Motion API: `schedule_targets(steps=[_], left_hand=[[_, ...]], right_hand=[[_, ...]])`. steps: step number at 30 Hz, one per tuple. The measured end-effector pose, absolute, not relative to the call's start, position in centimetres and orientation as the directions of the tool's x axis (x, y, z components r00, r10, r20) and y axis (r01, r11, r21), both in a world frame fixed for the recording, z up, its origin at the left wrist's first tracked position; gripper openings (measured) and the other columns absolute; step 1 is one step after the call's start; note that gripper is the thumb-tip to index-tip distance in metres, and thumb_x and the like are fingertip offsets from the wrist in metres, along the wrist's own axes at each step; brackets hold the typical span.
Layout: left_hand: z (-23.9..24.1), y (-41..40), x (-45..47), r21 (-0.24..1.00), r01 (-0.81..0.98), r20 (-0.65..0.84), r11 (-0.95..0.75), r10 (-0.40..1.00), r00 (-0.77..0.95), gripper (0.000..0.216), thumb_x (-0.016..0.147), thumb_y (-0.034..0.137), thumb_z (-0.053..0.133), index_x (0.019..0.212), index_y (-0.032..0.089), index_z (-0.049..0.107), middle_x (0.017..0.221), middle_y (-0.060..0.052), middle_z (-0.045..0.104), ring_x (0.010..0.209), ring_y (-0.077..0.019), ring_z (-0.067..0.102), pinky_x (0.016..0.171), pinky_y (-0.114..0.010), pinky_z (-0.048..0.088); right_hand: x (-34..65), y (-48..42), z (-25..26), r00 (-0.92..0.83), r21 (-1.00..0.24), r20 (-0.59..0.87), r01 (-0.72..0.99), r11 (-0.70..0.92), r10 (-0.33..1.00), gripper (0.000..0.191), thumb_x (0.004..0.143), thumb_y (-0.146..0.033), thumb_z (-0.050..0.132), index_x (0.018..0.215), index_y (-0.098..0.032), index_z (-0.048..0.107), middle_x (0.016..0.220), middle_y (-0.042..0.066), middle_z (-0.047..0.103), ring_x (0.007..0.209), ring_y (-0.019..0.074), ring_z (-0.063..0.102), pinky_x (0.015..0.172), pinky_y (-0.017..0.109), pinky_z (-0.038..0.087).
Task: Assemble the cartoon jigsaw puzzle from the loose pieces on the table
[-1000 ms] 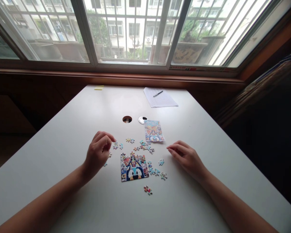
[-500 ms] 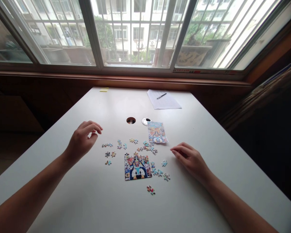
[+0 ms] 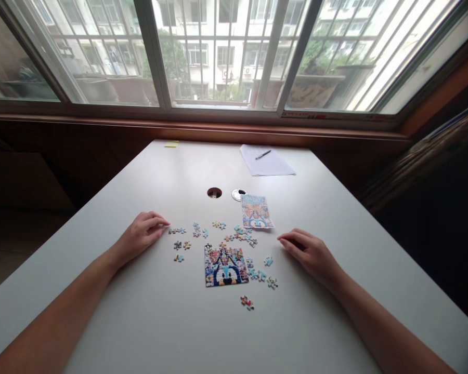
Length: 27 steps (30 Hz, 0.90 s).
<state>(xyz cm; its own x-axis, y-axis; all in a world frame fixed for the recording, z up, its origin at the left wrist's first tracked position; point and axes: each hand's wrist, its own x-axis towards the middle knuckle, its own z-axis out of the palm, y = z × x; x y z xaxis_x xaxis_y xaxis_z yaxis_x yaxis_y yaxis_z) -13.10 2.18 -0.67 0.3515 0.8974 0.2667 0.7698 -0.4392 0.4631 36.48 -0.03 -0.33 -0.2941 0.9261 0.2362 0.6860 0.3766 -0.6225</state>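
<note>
A partly assembled jigsaw puzzle [image 3: 226, 266] with a blue cartoon dog face lies flat on the white table, its upper edge uneven. My left hand [image 3: 145, 231] rests left of it, fingers loosely extended, fingertips beside a pair of loose puzzle pieces [image 3: 177, 230]; whether they touch is too small to tell. To the right, my right hand [image 3: 306, 250] lies on the tabletop with thumb and fingers slightly apart, nothing visible in it. More loose pieces [image 3: 256, 274] lie along the puzzle's right side. A small joined cluster of pieces [image 3: 247, 303] sits below it.
The picture sheet [image 3: 256, 212] lies behind the puzzle, partly over a round metal cable cover [image 3: 238, 195]. Beside that is an open cable hole [image 3: 214, 193]. Farther back lie paper sheets [image 3: 273, 163] with a pen [image 3: 263, 154] and a yellow sticky note [image 3: 171, 144].
My left hand has come down from above the table to rest beside the left pieces, its fingers less curled. My right hand stays in place. The view has shifted slightly.
</note>
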Motion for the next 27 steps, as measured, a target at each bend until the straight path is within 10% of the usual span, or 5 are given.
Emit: schedule_targets(steps=[27], left_hand=[[-0.44,2.48,-13.19,0.425,0.734,0.24,-0.53,0.848,0.473,0.02,0.094,0.039,0.06,0.108,0.03,0.072,0.114,-0.004,0.063,0.109,-0.0231,0.053,0.099,-0.037,0.045]], right_hand=[[36.93,0.27,-0.28,-0.362,-0.615,0.185,0.682,0.395,0.913,0.025,0.098,-0.04,0.053,0.099,-0.024,0.073,0.097,0.007,0.071,0.085,0.0211,0.066,0.074,0.032,0.051]])
